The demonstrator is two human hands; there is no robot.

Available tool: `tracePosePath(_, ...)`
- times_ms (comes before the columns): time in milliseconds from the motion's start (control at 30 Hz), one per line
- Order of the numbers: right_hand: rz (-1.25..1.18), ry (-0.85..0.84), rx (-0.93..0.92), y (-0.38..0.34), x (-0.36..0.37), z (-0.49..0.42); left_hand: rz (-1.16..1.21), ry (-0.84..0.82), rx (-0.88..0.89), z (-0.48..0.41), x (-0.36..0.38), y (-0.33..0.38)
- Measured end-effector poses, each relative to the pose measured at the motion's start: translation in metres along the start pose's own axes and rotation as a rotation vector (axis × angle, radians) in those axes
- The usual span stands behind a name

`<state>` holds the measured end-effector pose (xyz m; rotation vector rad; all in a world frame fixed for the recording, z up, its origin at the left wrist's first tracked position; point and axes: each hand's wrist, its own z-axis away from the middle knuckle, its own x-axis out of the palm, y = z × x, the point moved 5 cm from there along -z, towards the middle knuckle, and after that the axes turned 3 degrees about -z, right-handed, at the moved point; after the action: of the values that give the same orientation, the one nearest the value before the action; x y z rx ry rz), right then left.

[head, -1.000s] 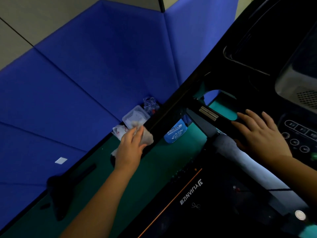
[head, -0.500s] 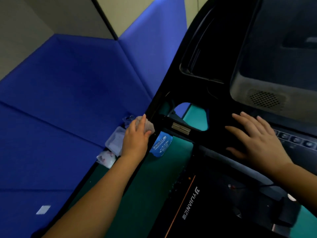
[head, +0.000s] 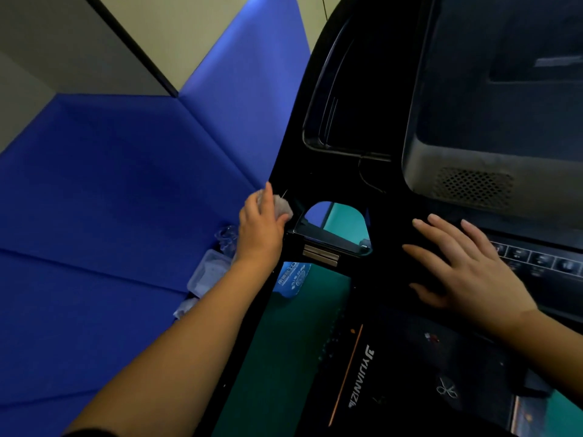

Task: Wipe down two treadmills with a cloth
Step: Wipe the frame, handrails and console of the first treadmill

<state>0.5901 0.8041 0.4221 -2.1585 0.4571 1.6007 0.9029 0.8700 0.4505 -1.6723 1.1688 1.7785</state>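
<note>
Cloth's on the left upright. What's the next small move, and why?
Probably slide the left hand and its cloth up the black upright: the cloth is pressed low on it, a long stretch runs above, and the right hand lies flat on the console.

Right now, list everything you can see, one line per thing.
treadmill: one, black, right half
console housing: one, grey, upper right
buttons: one row, dark, right edge
cloth: one, whitish, on the treadmill's left upright
wall pads: several, blue, left
floor: green, beside the treadmill
plastic packaging: a few pieces, clear, by the wall pads
pouch: one, blue, on the floor
left hand: holds the cloth
right hand: flat on the treadmill
</note>
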Motion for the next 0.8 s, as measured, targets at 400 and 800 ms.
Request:
tracePosePath(400,0.02,0.025,-0.007,0.0,0.0,0.001,0.187,0.002,0.303,-0.045,-0.028,0.031)
tracePosePath(800,0.011,0.025,-0.005,0.001,0.001,0.001,-0.12,-0.252,0.346,0.038,0.053,0.024)
